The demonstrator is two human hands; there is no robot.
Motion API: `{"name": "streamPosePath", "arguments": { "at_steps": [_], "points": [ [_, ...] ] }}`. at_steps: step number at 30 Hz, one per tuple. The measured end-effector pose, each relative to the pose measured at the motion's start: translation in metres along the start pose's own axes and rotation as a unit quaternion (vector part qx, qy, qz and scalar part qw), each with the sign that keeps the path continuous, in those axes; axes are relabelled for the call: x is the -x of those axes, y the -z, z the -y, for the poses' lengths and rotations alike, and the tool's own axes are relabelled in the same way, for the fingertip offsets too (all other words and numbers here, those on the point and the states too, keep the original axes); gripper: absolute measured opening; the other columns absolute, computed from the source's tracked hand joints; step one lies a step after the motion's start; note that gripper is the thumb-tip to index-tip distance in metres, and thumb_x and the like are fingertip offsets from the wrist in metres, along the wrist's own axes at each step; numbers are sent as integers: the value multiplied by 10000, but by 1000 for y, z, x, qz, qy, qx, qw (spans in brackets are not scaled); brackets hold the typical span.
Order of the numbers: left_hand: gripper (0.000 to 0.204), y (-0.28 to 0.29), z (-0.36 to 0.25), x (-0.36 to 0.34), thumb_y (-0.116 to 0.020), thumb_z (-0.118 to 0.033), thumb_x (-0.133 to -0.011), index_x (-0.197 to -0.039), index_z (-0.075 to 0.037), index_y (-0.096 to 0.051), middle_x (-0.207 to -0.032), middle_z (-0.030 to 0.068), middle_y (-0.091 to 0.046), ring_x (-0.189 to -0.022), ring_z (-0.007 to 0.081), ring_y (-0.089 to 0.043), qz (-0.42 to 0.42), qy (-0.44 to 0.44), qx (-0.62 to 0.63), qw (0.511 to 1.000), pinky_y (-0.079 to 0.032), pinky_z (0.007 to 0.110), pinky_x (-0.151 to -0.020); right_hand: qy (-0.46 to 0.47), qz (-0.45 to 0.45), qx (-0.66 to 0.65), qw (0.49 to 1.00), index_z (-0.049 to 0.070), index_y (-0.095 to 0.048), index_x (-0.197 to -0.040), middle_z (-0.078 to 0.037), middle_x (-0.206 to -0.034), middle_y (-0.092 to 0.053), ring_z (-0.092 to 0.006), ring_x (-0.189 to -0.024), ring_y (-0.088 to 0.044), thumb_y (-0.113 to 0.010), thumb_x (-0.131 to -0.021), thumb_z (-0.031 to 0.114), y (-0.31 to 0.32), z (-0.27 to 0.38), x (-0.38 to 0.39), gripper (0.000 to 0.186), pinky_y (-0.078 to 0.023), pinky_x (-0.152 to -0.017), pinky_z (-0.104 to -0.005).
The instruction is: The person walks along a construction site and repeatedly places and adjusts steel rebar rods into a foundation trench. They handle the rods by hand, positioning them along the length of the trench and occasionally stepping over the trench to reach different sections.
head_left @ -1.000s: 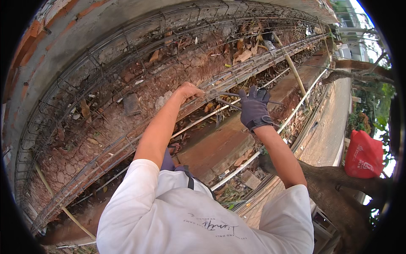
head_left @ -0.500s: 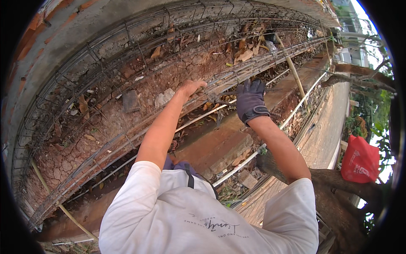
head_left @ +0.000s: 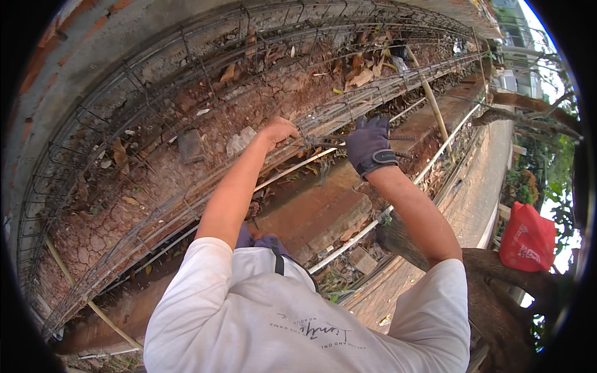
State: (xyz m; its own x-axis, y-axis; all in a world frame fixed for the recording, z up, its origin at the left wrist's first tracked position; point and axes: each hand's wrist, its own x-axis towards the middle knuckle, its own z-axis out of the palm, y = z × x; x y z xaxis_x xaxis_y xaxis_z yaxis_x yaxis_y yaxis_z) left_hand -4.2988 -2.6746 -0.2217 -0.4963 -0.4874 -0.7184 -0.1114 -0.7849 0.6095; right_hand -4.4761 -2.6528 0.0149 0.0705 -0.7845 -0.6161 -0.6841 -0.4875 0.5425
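Observation:
My bare left hand (head_left: 279, 131) is closed at the edge of a long rebar cage (head_left: 348, 113). Its fingertips pinch together beside the bars, and whatever is between them is too small to make out. In a dark glove, my right hand (head_left: 369, 142) grips a pair of dark pincers (head_left: 323, 142). Their jaw end reaches left to the bars near my left fingertips, and the two handle ends stick out on the right of the glove. Part of the pincers is hidden by the glove.
Another rebar cage (head_left: 205, 59) lies farther back along a wall (head_left: 118, 46). Bamboo poles (head_left: 429, 96) support the near cage at either end. Reddish soil with dry leaves (head_left: 360, 78) lies between the cages. A red bag (head_left: 528, 239) hangs by a tree trunk (head_left: 491, 264) at right.
My right hand has turned slightly, and the pincers' handles now show apart beside the glove. The jaw end sits at the bars by my left fingertips. My left hand has shifted slightly left.

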Motion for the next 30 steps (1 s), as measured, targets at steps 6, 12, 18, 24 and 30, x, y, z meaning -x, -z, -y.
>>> {"name": "streamPosePath", "arguments": {
  "at_steps": [6, 12, 18, 24, 30],
  "points": [
    [486, -8, 2, -4, -871, -61, -786, -1244, 4, -724, -1343, 215, -672, -1240, 325, -624, -60, -54, -174, 981, -482, 449, -1028, -8, 68, 0, 998, -104, -646, -1287, -235, -1093, -736, -367, -1077, -686, -540, -980, 136, 11, -2, -9, 404, -380, -977, -557],
    [370, -8, 5, -9, -874, -100, -781, -1101, 32, -744, -1101, 160, -747, -994, 286, -696, -71, -50, -133, 987, -529, 444, -860, -51, 106, -71, 991, -155, -552, -1364, -291, -1056, -718, -383, -1003, -703, -516, -1010, 149, 0, 5, -8, 468, -358, -1047, -601],
    [354, -10, -5, -7, -850, -358, -803, -824, -10, -784, -869, 130, -747, -760, 237, -671, -92, -23, -152, 984, -517, 451, -705, -22, 139, -35, 989, -169, -533, -1362, -353, -1137, -684, -453, -1077, -691, -514, -1027, 183, 12, 1, -1, 486, -317, -1118, -678],
    [485, -18, -7, -3, -795, -433, -872, -768, 35, -720, -777, 143, -699, -722, 252, -634, -142, -46, -316, 937, -499, 476, -709, 83, 164, 4, 983, 45, -763, -1159, -183, -1163, -750, -391, -1064, -720, -618, -964, 196, 44, -4, -21, 286, -379, -1063, -696],
    [469, -16, -10, -14, -755, -413, -913, -872, 50, -698, -922, 211, -714, -854, 328, -678, -83, -21, -244, 966, -505, 500, -800, 96, 186, -111, 971, 63, -800, -1053, -174, -1002, -776, -362, -947, -752, -674, -900, 225, 36, -20, -37, 256, -550, -892, -535]
  ]
}}
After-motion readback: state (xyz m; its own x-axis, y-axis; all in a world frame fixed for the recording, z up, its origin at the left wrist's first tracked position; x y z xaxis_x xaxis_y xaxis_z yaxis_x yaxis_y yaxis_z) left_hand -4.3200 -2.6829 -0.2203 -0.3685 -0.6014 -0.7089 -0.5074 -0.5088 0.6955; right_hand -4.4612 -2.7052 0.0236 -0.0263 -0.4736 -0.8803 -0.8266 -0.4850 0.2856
